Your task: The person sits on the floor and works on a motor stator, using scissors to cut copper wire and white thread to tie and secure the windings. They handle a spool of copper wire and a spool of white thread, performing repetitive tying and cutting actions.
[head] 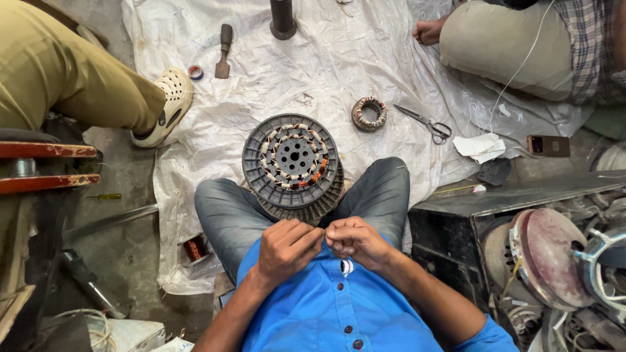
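Head view: left hand (287,249) and right hand (355,242) pinched shut together.

Both hands (324,244) pinched together at chest

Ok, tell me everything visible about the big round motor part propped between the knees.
The motor stator is a grey ribbed disc-shaped housing, apparently metal or plastic, tilted with its face toward the camera. A ring of copper windings with pale insulation circles a perforated hub with a central hole; one stretch of coil looks orange-red. It sits on the white sheet, wedged between the person's grey-trousered knees. Neither the left hand nor the right hand touches it; both are pinched together just below it.
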